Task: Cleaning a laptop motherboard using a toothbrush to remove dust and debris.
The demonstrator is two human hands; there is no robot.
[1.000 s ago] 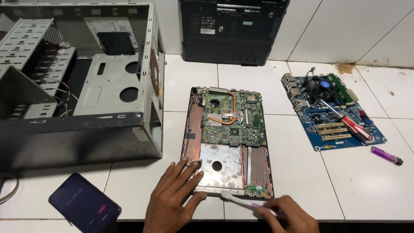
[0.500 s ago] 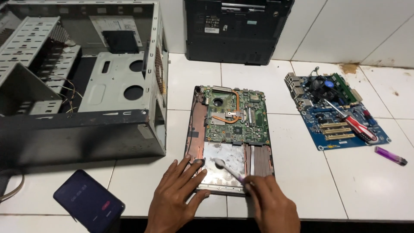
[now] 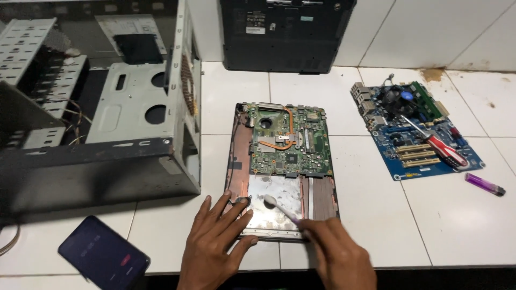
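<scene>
A thin pale brush-like tool (image 3: pixel 280 209) is being pinched in the right hand (image 3: pixel 339 256), its long axis running up and left from the grip so the tip is resting on the shiny metal plate at the near end of the opened laptop base with its green circuit board (image 3: pixel 285 166). The left hand (image 3: pixel 215 244) is being kept spread flat, fingers pressing the base's near-left corner, so it's the closer one to that edge.

Two hands are seen: left (image 3: pixel 215 244), right (image 3: pixel 341 255). Counted besides are one brush (image 3: pixel 279 208), one laptop base (image 3: pixel 285 169), one blue board (image 3: pixel 416 131) at three o'clock, one screwdriver (image 3: pixel 441 147), one lighter (image 3: pixel 485 185), one phone (image 3: pixel 103 253), one case (image 3: pixel 97 107).
</scene>
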